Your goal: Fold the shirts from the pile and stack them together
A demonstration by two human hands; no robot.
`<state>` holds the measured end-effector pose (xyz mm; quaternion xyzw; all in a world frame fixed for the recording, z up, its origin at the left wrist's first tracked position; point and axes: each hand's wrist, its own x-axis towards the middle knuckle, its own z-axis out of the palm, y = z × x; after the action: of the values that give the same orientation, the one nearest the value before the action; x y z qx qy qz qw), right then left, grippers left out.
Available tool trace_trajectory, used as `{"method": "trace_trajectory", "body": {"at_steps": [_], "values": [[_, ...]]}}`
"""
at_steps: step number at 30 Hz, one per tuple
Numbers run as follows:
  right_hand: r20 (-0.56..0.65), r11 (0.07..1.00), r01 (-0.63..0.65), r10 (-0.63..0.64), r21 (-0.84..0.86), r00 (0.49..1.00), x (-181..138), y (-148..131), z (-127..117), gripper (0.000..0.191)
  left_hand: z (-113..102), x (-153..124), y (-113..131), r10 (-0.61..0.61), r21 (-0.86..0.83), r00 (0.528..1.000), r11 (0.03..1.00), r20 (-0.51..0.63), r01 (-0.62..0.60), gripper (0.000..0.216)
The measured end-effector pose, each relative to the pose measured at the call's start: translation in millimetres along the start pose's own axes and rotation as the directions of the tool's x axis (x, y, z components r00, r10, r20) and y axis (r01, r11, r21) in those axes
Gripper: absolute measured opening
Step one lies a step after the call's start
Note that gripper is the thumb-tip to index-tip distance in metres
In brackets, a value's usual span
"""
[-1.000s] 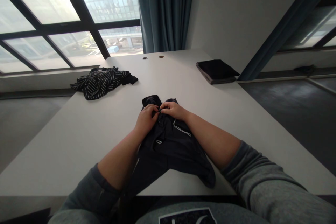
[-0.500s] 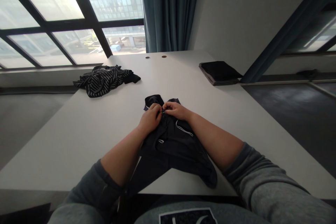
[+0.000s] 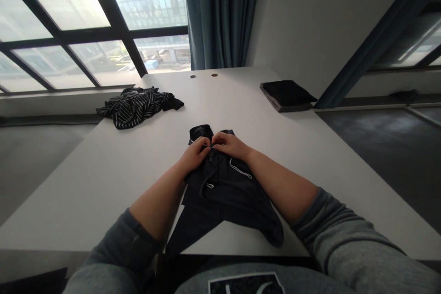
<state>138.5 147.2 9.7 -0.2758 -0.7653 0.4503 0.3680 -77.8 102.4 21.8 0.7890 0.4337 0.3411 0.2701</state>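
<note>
A dark garment with white piping (image 3: 223, 188) lies spread on the white table (image 3: 103, 165), its lower part hanging over the near edge. My left hand (image 3: 195, 152) and my right hand (image 3: 227, 143) meet at its upper front, just below the collar. Both hands are closed in a pinch on the cloth, fingertips almost touching around a small button. What exactly sits between the fingertips is too small to make out.
A crumpled black-and-white striped garment (image 3: 138, 105) lies at the table's far left. A folded dark item (image 3: 286, 94) sits at the far right edge. Two small round holes (image 3: 204, 75) mark the table's far end, below a window and a blue curtain (image 3: 220, 14).
My hands stay pinched together at the garment's front, shifting only slightly; the view has wobbled a little.
</note>
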Motion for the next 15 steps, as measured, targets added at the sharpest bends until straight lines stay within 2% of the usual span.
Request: {"method": "trace_trajectory", "body": {"at_steps": [9,15], "values": [[-0.096,0.989,0.013,-0.028,-0.148,0.995,-0.6,0.4,7.2,0.018,1.9,-0.1,2.0,-0.143,-0.066,0.986,0.988,-0.082,0.138,0.008],[-0.109,0.940,0.112,-0.155,-0.322,0.982,0.0,-6.4,3.3,0.016,2.8,2.2,-9.0,-0.101,-0.130,0.983,0.988,-0.150,0.082,0.003]]}}
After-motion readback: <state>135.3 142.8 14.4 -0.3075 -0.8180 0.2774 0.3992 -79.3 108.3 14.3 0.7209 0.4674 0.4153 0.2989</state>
